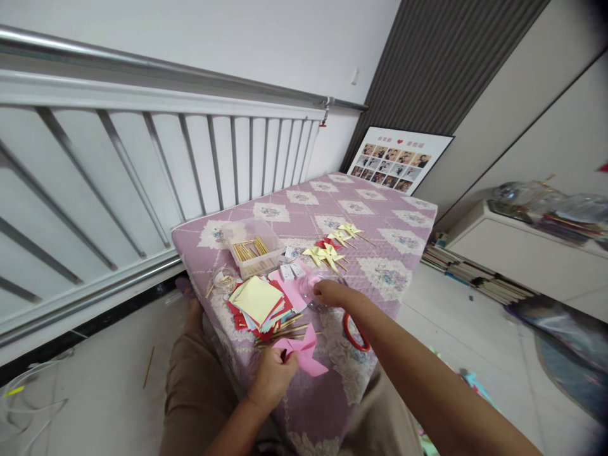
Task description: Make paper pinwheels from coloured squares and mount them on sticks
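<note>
Between the fingers and thumb of my left hand point(275, 372) is a pink paper pinwheel point(308, 354), its blades folded in. My right hand point(330, 293) reaches over a clear plastic container point(311, 278), fingers curled down at it; what they pinch, if anything, is hidden. Left of it lies a stack of coloured paper squares point(259, 301), pale yellow on top. Thin sticks point(289, 329) lie between the stack and the pink pinwheel. Finished yellow pinwheels point(327, 255) on sticks lie farther back, with red paper among them.
A clear box point(251, 244) of golden sticks and a small round tub point(224, 278) stand at the left. Red-handled scissors point(354, 335) lie under my right forearm. The patterned tablecloth point(380, 272) borders a white radiator point(213, 158); a photo frame point(394, 161) leans behind.
</note>
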Available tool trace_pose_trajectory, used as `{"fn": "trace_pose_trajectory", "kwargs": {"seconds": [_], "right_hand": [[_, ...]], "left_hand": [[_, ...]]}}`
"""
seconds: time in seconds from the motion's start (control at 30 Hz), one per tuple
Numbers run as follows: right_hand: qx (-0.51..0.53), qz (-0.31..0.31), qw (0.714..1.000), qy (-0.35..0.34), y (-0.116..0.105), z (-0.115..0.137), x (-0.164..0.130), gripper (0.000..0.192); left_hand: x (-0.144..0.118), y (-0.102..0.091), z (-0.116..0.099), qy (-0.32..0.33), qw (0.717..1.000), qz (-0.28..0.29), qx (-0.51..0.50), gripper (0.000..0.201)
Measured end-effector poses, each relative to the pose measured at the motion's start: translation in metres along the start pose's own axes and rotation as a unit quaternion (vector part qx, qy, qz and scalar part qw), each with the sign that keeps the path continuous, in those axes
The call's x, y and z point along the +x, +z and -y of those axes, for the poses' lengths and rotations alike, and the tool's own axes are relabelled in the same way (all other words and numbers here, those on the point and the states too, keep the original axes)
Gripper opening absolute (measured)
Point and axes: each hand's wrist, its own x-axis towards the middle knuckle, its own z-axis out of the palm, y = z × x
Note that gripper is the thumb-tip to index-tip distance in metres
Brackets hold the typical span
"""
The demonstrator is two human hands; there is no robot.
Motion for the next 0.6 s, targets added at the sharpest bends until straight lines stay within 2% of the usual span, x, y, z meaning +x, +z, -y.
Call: {"fn": "trace_pose_trajectory", "kwargs": {"seconds": [0.13,0.4,0.6], "right_hand": [[0.002,0.013,1.000,0.013,0.000,0.001,0.000,0.017],[-0.006,0.057,0.998,0.025,0.001,0.005,0.002,0.023],[-0.011,0.051,0.998,0.032,-0.004,0.004,0.000,0.025]], "left_hand": [[-0.001,-0.001,-0.005,0.009,1.000,0.010,-0.023,0.018],[-0.003,-0.002,-0.009,-0.001,1.000,0.006,-0.009,0.019],[-0.004,-0.002,-0.015,0.007,1.000,0.010,-0.026,0.019]]}}
